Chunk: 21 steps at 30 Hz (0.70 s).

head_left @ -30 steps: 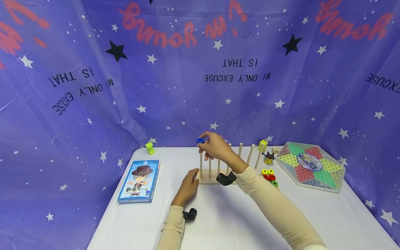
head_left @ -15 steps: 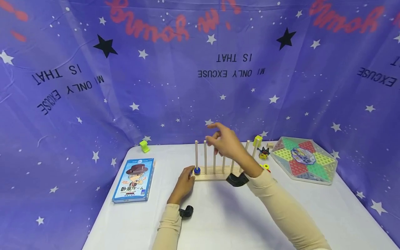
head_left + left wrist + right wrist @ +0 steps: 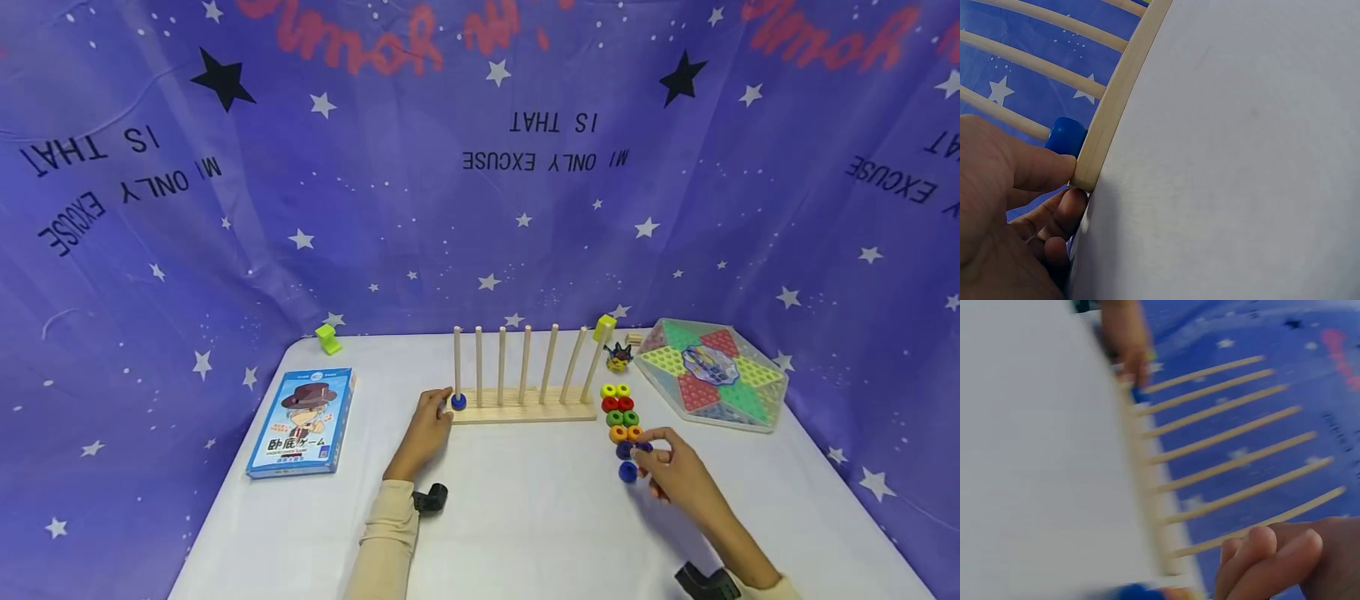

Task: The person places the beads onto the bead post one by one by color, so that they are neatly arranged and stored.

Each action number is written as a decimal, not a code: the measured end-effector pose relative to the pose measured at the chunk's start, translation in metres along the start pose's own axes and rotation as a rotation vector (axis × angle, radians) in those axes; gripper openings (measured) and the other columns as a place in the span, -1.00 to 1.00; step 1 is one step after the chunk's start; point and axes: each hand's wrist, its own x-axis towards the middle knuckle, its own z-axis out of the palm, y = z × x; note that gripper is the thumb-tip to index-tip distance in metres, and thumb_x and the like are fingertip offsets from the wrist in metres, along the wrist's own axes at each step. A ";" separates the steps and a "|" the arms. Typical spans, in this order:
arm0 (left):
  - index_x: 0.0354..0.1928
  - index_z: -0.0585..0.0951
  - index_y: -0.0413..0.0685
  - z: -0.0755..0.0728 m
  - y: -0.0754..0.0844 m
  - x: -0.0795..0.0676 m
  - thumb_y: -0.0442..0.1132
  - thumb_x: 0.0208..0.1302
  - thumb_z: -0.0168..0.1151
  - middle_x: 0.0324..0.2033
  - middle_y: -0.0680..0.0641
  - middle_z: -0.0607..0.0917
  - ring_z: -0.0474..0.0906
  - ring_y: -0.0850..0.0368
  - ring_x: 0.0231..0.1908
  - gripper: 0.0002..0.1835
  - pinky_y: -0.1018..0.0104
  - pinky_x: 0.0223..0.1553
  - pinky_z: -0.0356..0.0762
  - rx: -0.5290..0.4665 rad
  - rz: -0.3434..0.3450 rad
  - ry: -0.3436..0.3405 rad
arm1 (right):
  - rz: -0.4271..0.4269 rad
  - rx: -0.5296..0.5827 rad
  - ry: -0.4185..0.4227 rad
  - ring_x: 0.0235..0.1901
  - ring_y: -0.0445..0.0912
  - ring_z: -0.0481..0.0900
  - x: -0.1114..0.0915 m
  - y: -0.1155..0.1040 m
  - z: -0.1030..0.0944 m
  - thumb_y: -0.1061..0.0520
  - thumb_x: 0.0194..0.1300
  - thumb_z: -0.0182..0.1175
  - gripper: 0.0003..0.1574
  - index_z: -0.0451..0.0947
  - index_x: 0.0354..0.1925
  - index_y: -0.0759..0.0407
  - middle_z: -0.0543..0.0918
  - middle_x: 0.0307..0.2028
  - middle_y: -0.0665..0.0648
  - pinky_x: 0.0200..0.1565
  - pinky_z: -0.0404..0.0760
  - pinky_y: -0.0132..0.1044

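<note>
A wooden rack (image 3: 517, 412) with several upright pegs stands at the table's middle. One blue bead (image 3: 458, 402) sits at the foot of its leftmost peg. My left hand (image 3: 423, 433) pinches the rack's left end, the thumb beside that bead in the left wrist view. At the right, my right hand (image 3: 678, 475) is over the near end of paired beads: yellow (image 3: 616, 390), red (image 3: 617, 404), green (image 3: 622, 417), orange (image 3: 617, 433) and blue (image 3: 627, 472). Its thumb and index finger bracket one dark blue bead (image 3: 643, 448); I cannot tell whether they grip it.
A blue card-game box (image 3: 303, 421) lies at the left, a light-green block (image 3: 327, 339) behind it. A hexagonal Chinese checkers board (image 3: 712, 375) is at the back right, beside a small dark figurine (image 3: 618, 357) and a yellow-green block (image 3: 604, 327). A patterned purple curtain surrounds the table.
My right hand released a blue bead onto the leftmost peg, where it dropped to the base. That hand then swung right and nearer to the bead rows. My left hand stays at the rack.
</note>
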 end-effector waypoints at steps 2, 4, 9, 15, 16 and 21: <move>0.34 0.34 -0.18 -0.001 -0.001 0.000 -0.40 0.34 0.07 0.16 -0.14 0.35 0.33 0.15 -0.22 -0.48 0.25 -0.19 0.35 -0.005 0.004 -0.002 | 0.071 -0.045 -0.006 -0.75 -0.06 0.48 -0.002 0.020 0.012 -0.07 0.31 0.20 -0.40 0.26 0.14 0.21 0.63 -0.51 0.18 -0.70 0.47 -0.21; 0.34 0.33 -0.20 -0.001 -0.001 -0.001 -0.41 0.34 0.07 0.16 -0.15 0.34 0.34 0.13 -0.21 -0.48 0.24 -0.19 0.35 -0.017 0.008 -0.002 | 0.094 -0.102 0.006 -0.76 -0.04 0.50 -0.004 0.033 0.022 -0.07 0.29 0.21 -0.40 0.26 0.14 0.18 0.63 -0.55 0.12 -0.68 0.49 -0.20; 0.33 0.34 -0.21 0.001 -0.001 -0.003 -0.42 0.32 0.08 0.15 -0.16 0.35 0.35 0.13 -0.21 -0.48 0.25 -0.18 0.36 -0.015 0.005 0.003 | 0.090 -0.207 0.037 -0.76 -0.05 0.52 -0.005 0.043 0.035 -0.02 0.29 0.21 -0.44 0.27 0.13 0.16 0.59 -0.62 0.05 -0.66 0.50 -0.22; 0.31 0.36 -0.23 0.004 -0.001 -0.005 -0.44 0.30 0.09 0.13 -0.19 0.37 0.36 0.15 -0.23 -0.48 0.27 -0.18 0.37 0.008 0.038 0.004 | 0.088 -0.233 0.010 -0.73 -0.07 0.54 -0.010 0.035 0.040 0.01 0.30 0.21 -0.48 0.30 0.11 0.20 0.57 -0.63 0.07 -0.65 0.47 -0.27; 0.31 0.36 -0.23 0.003 0.000 -0.005 -0.44 0.31 0.09 0.12 -0.19 0.37 0.36 0.15 -0.23 -0.49 0.27 -0.18 0.37 0.010 0.038 0.004 | 0.075 -0.214 0.010 -0.71 -0.06 0.55 -0.011 0.027 0.039 0.02 0.30 0.21 -0.48 0.31 0.11 0.20 0.58 -0.60 0.08 -0.64 0.49 -0.27; 0.32 0.35 -0.22 0.000 0.003 -0.002 -0.44 0.32 0.07 0.12 -0.17 0.37 0.35 0.16 -0.24 -0.49 0.28 -0.19 0.36 0.009 0.030 0.018 | -0.148 -0.106 0.001 -0.67 -0.02 0.58 -0.005 -0.052 0.032 -0.01 0.29 0.24 -0.48 0.35 0.11 0.16 0.61 -0.49 0.20 -0.60 0.58 -0.21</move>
